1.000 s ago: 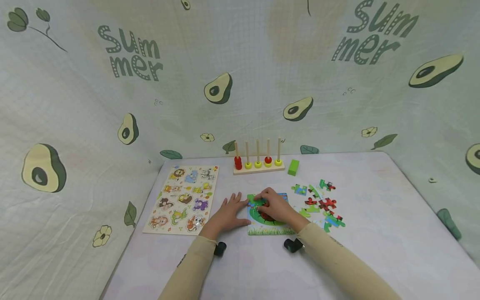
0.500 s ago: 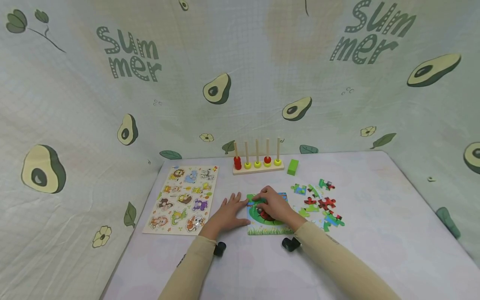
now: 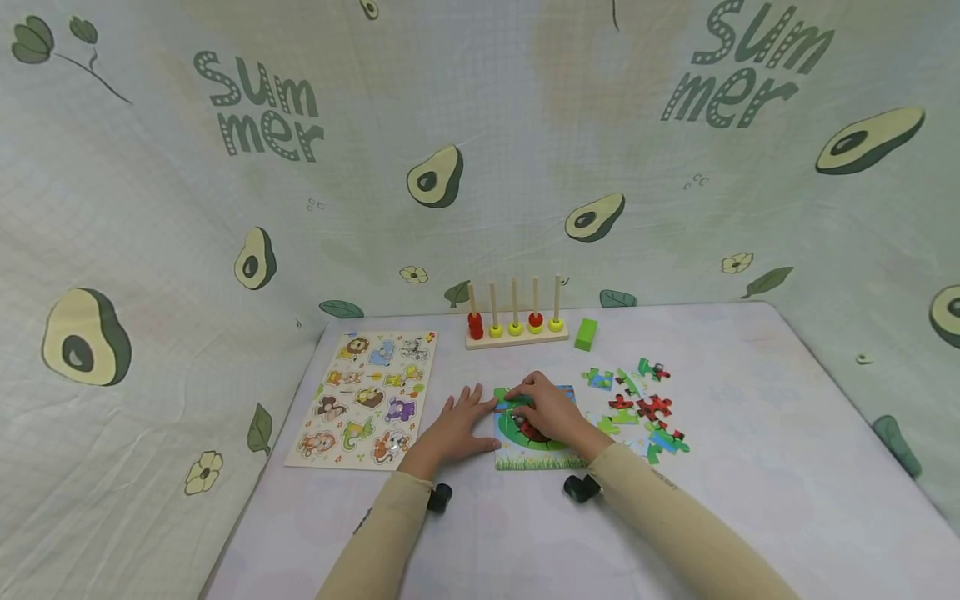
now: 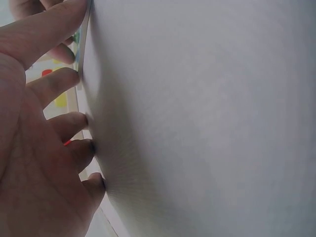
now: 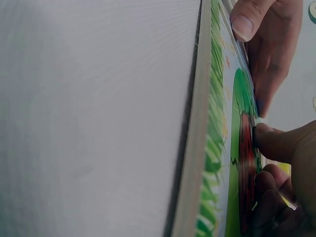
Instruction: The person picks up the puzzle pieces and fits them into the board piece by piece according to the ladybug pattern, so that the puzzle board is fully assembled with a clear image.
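Observation:
A ladybug jigsaw board [image 3: 525, 460] lies flat on the table, with a red ladybug on a green leaf and a grass border along its near edge. My left hand [image 3: 459, 429] rests on the table with fingers spread. Its thumb and forefinger touch the board's left edge. My right hand [image 3: 551, 414] is over the board's upper part; thumb and curled forefinger pinch a green puzzle piece [image 3: 517, 403] down at the picture's upper left. In the right wrist view the right thumb [image 5: 274, 143] bears on the picture; the piece itself is mostly hidden.
Loose puzzle pieces [image 3: 655, 407] lie scattered right of the board. An animal peg puzzle [image 3: 381, 379] lies at the left. Behind stand a bead-stacking rack [image 3: 517, 338] and a green block [image 3: 587, 335]. Black wrist-camera parts [image 3: 581, 488] sit under the wrists.
The right thumb and forefinger shift slightly on the puzzle's upper left, showing more of the ladybug. The left hand stays at the board's left edge.

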Available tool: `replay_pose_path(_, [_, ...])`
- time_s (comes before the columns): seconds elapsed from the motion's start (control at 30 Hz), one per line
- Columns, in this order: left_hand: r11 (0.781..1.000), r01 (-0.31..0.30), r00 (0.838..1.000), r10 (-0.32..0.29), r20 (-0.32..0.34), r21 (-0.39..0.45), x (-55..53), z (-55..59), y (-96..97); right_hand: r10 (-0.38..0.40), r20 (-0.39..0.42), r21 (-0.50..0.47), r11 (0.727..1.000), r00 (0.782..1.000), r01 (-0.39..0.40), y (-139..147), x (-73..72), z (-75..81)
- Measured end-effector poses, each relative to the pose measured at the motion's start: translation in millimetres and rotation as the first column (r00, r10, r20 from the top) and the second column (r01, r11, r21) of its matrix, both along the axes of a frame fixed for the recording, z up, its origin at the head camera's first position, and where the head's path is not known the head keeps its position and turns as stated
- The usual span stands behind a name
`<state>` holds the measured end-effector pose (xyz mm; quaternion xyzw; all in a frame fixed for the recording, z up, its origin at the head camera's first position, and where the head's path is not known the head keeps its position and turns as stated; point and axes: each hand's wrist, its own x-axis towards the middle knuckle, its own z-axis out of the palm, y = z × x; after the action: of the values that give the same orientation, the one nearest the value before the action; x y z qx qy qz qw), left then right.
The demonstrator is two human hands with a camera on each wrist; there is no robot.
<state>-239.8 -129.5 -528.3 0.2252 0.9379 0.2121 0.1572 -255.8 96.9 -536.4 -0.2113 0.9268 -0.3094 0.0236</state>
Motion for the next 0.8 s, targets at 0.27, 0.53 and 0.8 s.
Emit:
replay_pose_path(0.27, [1.000, -0.004, 1.000, 0.004, 0.006, 0.021, 1.5, 4.5, 0.2, 0.032, -0.011, -0.002, 0.999, 0.999, -0.032, 2.3, -0.8, -0.9])
replay_pose_path(0.53, [1.000, 0.000, 1.000, 0.000, 0.012, 0.015, 1.5, 3.7, -0.2, 0.023, 0.001, -0.002, 1.000, 1.000, -0.023, 2.5, 0.8, -1.5])
replay_pose_path(0.8, [1.000, 0.006, 1.000, -0.006, 0.000, -0.003, 0.6, 1.2, -0.5, 0.009, 0.011, -0.008, 1.000, 1.000, -0.009, 2.7, 1.6, -0.4])
